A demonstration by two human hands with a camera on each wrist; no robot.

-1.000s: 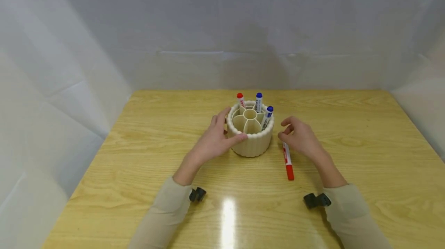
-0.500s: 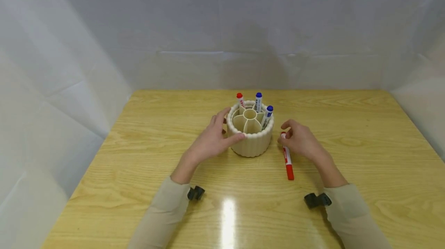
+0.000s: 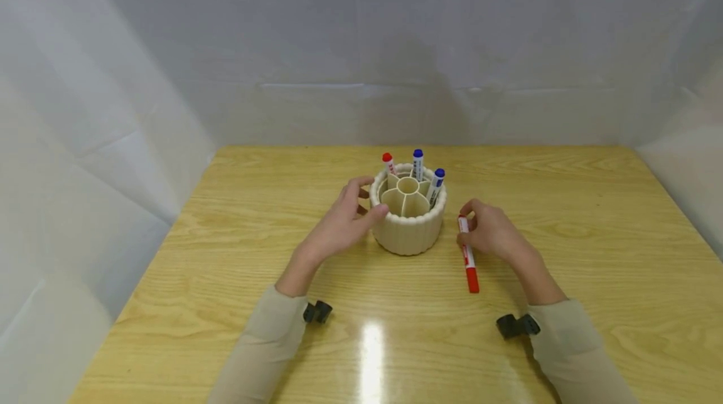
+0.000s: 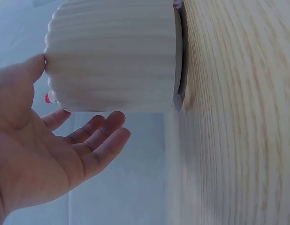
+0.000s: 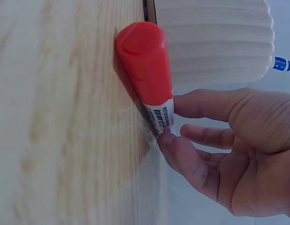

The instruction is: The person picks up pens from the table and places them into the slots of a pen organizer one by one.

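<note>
The ribbed cream holder (image 3: 408, 222) stands mid-counter (image 3: 226, 234), split into wedge compartments round a centre tube. 3 markers stand in its far compartments: 1 red-capped (image 3: 388, 164) at far left, 2 blue-capped (image 3: 417, 163) beside it. My left hand (image 3: 339, 228) cups the holder's left side, thumb on the rim, fingers relaxed, gripping nothing. Just right of the holder, the red marker (image 3: 468, 255) lies flat on the counter; my right hand (image 3: 491, 231) has its grip pinched on the barrel.
</note>
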